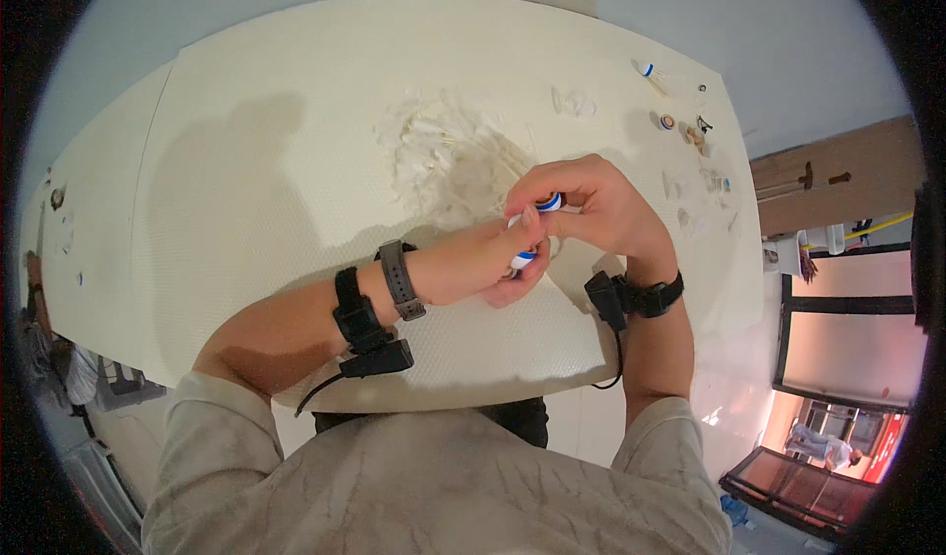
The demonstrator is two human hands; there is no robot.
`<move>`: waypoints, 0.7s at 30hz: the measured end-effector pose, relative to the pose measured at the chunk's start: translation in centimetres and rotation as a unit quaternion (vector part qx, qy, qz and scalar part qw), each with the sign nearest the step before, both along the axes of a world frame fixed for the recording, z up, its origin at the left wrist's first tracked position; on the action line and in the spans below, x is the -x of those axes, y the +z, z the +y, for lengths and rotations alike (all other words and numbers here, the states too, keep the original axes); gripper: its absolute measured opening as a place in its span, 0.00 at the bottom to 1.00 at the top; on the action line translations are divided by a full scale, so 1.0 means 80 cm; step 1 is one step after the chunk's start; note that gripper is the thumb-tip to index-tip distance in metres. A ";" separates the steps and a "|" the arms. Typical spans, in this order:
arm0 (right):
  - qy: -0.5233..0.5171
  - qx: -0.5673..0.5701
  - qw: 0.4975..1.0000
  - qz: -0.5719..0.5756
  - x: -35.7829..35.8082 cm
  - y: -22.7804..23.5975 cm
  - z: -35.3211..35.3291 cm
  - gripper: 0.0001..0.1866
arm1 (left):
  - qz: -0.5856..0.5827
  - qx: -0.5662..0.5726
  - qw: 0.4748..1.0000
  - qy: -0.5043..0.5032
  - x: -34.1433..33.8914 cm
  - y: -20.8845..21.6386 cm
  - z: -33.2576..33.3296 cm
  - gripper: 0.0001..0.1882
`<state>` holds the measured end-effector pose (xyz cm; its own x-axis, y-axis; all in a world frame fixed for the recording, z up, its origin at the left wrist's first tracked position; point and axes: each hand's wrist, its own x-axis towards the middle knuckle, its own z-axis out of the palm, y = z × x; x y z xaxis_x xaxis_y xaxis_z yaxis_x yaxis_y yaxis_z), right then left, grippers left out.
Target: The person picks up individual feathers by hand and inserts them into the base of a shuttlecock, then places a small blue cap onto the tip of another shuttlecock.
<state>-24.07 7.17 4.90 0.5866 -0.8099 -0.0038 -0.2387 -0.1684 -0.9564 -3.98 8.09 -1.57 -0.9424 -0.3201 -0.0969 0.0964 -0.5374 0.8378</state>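
Observation:
Both my hands meet over the near right part of the white table. My left hand (493,257) is closed around a white shuttlecock base (523,259) with a blue band, its lower part hidden by the fingers. My right hand (589,198) pinches a second blue-banded shuttlecock base (550,201) between thumb and fingertips, right against the left thumb. Just beyond the hands lies a loose pile of white feathers (448,156). Fingers cover much of both bases, so I cannot tell whether they touch.
Another blue-banded shuttlecock base (646,69) with stubs lies at the far right, near a small round brown-faced piece (667,122) and tan scraps (696,139). Clear plastic bits (574,102) sit beyond the feathers. Small items (57,198) dot the left edge. Cabled black straps circle both wrists.

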 end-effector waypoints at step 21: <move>-0.011 0.014 0.998 0.059 -0.012 0.010 0.005 0.16 | 0.028 -0.062 0.997 0.041 0.001 -0.009 -0.003 0.33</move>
<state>-23.13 7.58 5.68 0.5653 -0.8235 -0.0490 -0.3532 -0.1879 -0.9165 -4.06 7.86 -2.30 -0.9184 -0.3856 -0.0890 0.1892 -0.6254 0.7571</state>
